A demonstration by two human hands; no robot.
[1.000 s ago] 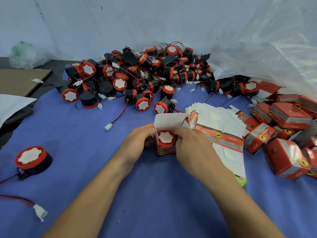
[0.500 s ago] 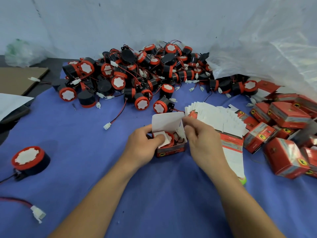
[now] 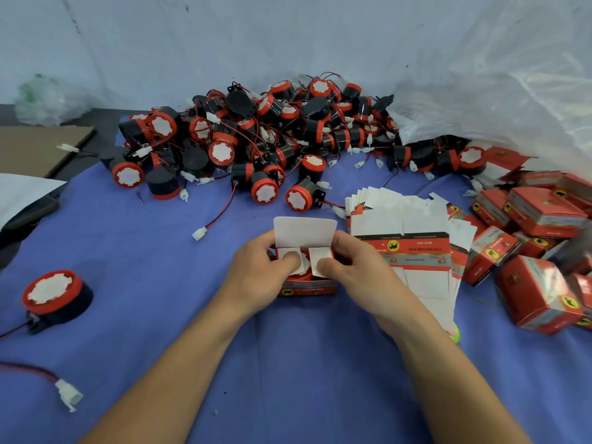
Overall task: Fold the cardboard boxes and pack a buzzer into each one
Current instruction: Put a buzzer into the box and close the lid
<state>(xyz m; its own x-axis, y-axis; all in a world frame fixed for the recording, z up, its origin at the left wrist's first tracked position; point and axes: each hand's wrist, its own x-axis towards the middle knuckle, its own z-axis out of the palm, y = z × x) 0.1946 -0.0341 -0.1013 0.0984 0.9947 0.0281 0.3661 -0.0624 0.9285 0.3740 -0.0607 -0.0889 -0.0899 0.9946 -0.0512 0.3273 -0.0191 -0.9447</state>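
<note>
Left grip (image 3: 256,277) and right grip (image 3: 358,274) clasp the cardboard box (image 3: 307,289) in the middle of the counter (image 3: 153,267), thumbs pressing its side flaps (image 3: 315,256) over the buzzer (image 3: 300,277) inside. We judge the card light, thin and easily creased; we'd hold its walls and tuck the upright lid flap (image 3: 304,232) by its edge.

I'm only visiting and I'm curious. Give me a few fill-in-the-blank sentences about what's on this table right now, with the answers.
1. The left hand and right hand hold an open box with a red ___ inside.
2. Its white lid flap sticks straight ___, not yet closed.
3. The stack of flat boxes lies to the box's ___.
4. Everything rests on a ___ cloth.

Answers: buzzer; up; right; blue.
</note>
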